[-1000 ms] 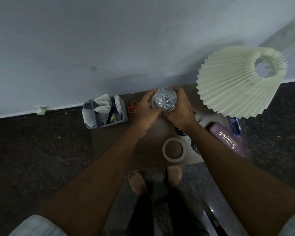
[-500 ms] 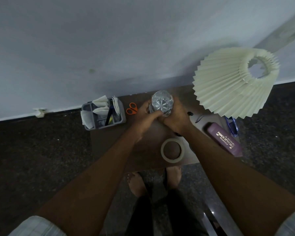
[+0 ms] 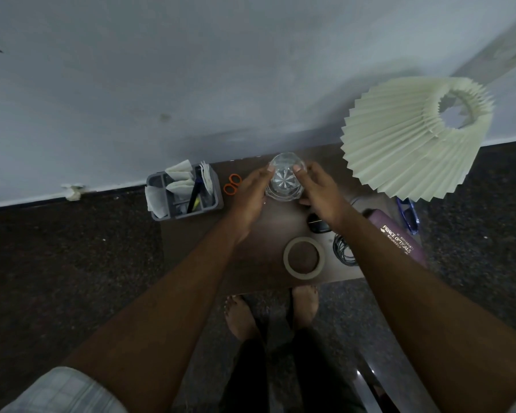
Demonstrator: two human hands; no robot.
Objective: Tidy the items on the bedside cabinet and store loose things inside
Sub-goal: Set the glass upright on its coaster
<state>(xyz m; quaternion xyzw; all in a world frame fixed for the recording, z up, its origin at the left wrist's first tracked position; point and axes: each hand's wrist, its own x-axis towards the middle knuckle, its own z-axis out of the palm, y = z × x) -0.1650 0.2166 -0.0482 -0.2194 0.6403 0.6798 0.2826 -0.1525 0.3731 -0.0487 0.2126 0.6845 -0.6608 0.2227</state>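
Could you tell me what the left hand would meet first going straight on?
The left hand would meet the glass at once, its fingers seemingly touching it; beyond, likely the wall.

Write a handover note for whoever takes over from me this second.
Left hand and right hand both hold the glass, at the back of the cabinet top.
Loose on top: scissors, tape roll, coiled cable, purple case, blue glasses; grey organiser at left edge.
Done: nothing visibly stored yet.
Left: place the glass, store the loose items inside.
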